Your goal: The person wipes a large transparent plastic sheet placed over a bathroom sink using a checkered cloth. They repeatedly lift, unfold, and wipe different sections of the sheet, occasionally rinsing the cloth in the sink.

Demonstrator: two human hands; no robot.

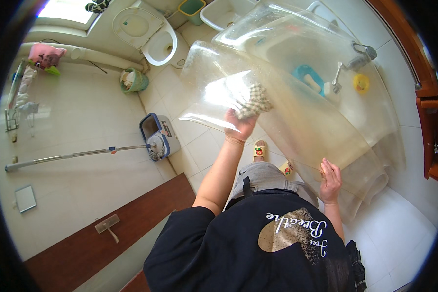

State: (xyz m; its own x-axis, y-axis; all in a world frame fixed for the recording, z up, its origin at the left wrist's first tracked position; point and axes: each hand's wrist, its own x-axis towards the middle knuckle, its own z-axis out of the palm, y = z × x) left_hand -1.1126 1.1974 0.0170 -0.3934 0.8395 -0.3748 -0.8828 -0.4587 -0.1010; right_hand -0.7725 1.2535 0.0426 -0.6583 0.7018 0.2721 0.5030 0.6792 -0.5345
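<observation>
A large clear, yellowish plastic sheet (306, 120) drapes in folds over the white washbasin and hangs towards my body. My left hand (242, 126) holds a crumpled checked cloth (254, 102) against the sheet's left part. Part of that hand and the cloth show through the plastic, and glare hides some of the fingers. Near the sheet's lower edge, my right hand (330, 180) grips the plastic, fingers together on its upper face; the thumb is hidden. Through the sheet appear a metal faucet (337, 78), a blue soap dish (308, 76) and a yellow rubber duck (361, 84).
At the back stand a toilet (160, 47) with its lid raised, a green bin (191, 11) and a white plastic basin (219, 16). Leftward are a waste basket (135, 81), a mop bucket (171, 133) and a mop handle (76, 155). An orange-brown wooden cabinet (429, 135) edges the right.
</observation>
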